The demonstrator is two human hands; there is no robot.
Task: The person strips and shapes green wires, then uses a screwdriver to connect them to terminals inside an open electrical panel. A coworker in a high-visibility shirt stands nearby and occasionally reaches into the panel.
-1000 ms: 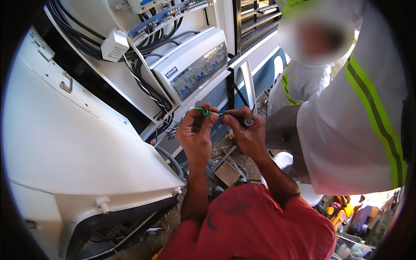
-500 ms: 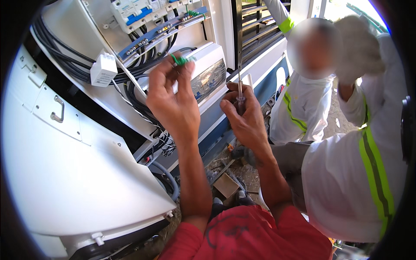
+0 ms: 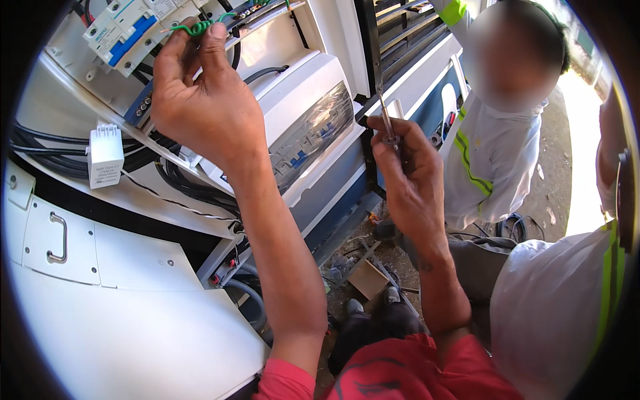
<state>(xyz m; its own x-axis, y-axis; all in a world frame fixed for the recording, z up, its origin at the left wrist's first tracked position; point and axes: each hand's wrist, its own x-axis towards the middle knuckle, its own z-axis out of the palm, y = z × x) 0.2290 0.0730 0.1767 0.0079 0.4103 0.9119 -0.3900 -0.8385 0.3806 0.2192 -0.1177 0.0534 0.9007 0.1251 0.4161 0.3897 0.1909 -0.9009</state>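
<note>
My left hand (image 3: 212,117) is raised in front of the open electrical cabinet. Its thumb and fingers pinch a green coiled wire (image 3: 199,28), whose bare copper end points left toward a white circuit breaker (image 3: 123,41) with a blue lever. To the right, my right hand (image 3: 413,177) is closed around the clear handle of a screwdriver (image 3: 387,121), its long shaft pointing up. The shaft's tip is hard to make out against the dark post. Partly behind my left hand runs a metal terminal bar (image 3: 141,107) with brass screws.
A white block (image 3: 105,157) hangs beside black cables (image 3: 50,150). Below my left hand's level is a white breaker box (image 3: 310,137) with a clear cover. Two people in white shirts with reflective stripes stand at right, one nearby (image 3: 497,153). A cardboard piece (image 3: 367,279) lies on the ground.
My left hand has moved up and left with the green wire, closer to the breaker. The view has shifted, and the right-hand co-worker's raised glove has left the picture. My right hand keeps the screwdriver.
</note>
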